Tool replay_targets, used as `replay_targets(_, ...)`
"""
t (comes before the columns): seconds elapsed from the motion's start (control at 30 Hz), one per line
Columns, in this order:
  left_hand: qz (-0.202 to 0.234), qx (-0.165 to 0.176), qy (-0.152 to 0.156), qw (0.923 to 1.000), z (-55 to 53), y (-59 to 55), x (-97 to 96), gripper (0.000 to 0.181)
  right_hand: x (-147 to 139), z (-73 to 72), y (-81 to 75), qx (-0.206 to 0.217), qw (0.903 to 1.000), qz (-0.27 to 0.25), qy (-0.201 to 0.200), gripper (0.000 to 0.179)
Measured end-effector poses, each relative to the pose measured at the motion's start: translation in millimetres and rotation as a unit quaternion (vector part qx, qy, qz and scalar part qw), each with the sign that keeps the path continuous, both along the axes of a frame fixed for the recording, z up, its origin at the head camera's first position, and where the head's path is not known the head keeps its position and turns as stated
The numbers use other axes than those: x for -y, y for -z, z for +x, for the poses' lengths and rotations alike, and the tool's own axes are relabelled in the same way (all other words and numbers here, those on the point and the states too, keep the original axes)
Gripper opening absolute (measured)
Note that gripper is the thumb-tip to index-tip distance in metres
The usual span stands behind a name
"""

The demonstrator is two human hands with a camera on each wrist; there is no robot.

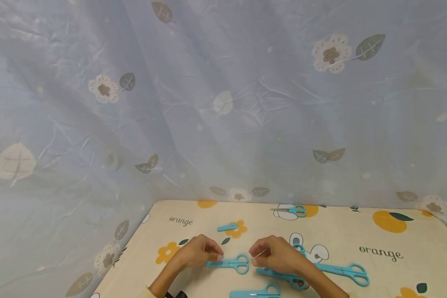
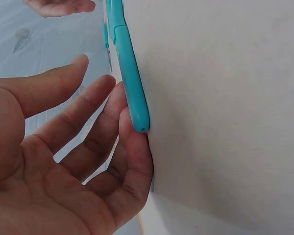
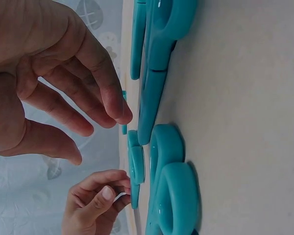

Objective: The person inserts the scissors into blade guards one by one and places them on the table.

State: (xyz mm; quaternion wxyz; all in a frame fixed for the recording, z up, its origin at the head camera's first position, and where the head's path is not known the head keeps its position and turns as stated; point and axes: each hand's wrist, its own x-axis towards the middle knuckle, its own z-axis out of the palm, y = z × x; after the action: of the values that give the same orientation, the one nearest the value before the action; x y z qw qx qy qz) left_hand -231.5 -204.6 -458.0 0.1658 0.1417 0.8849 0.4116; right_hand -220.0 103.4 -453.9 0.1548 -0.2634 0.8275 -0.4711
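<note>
A pair of light blue scissors (image 1: 229,263) with a blue blade cover lies on the table between the two hands. Beside its covered tip is my left hand (image 1: 199,253); in the left wrist view its fingers touch or nearly touch the blue cover (image 2: 132,81), while the thumb stands apart. My right hand (image 1: 277,254) hovers with loosely bent fingers near the handle loops, holding nothing. Under the right hand and forearm lies another covered pair of scissors (image 1: 275,274), partly hidden. In the right wrist view, blue scissors (image 3: 157,93) lie beyond the right fingertips.
Nearer the front edge is one more pair of scissors (image 1: 251,294). Another pair (image 1: 342,271) lies right of the right forearm. Toward the back are scissors with bare metal blades (image 1: 294,210) and a loose blue cover (image 1: 227,227). A patterned curtain (image 1: 246,124) hangs behind the table.
</note>
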Motion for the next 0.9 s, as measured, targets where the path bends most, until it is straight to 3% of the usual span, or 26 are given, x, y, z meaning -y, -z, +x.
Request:
replay_targets(0.27, -0.005, -0.008, 0.006, 0.9999, -0.3, -0.9, -3.4, 0.011, -5.9, 2.0, 0.8, -0.017, 0.9998, 0.007, 0.003, 0.023)
replay_targets(0.6, -0.016, -0.017, 0.006, 0.9997, -2.4, -2.2, -5.8, 0.017, -26.1, 6.5, 1.2, 0.000, 1.0000, -0.004, -0.009, 0.027)
replay_targets(0.9, -0.013, -0.028, 0.018, 0.9994, -9.2, -2.1, -6.7, 0.020, -50.4, 10.6, 0.1, -0.012, 0.9998, 0.007, 0.016, 0.029)
